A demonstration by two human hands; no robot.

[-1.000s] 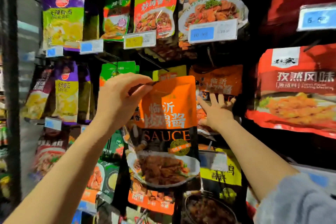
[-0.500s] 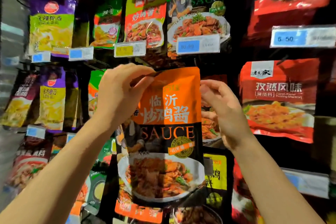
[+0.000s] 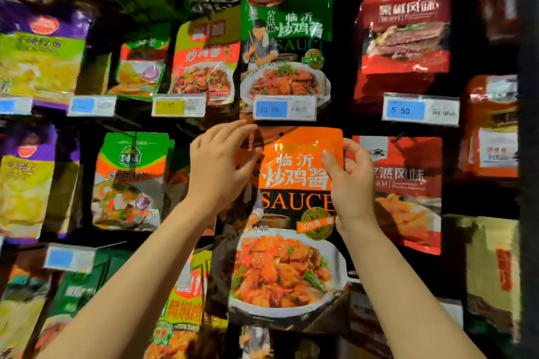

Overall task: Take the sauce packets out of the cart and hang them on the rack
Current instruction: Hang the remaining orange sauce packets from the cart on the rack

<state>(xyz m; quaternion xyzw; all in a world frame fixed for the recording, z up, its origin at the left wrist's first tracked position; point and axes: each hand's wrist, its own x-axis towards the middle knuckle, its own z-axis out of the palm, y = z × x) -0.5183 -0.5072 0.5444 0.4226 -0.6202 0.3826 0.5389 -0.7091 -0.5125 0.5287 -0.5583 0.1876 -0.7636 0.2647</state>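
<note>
An orange and black sauce packet (image 3: 294, 213) marked SAUCE, with a dish of chicken printed low on it, is held upright against the hanging rack. My left hand (image 3: 217, 166) pinches its top left corner. My right hand (image 3: 348, 181) grips its right edge, thumb across the front. The packet's top edge with its small hang hole sits just under a blue price tag (image 3: 284, 109). The hook behind it is hidden. The cart is out of view.
Hanging packets fill the rack all around: a green sauce packet (image 3: 287, 46) above, red packets (image 3: 405, 192) to the right, a green and orange one (image 3: 131, 181) to the left. Price tags (image 3: 420, 111) stick out on hook ends.
My right hand left the packets behind and took the orange packet's right edge. Both hands lifted the packet up and to the right, close under the blue price tag.
</note>
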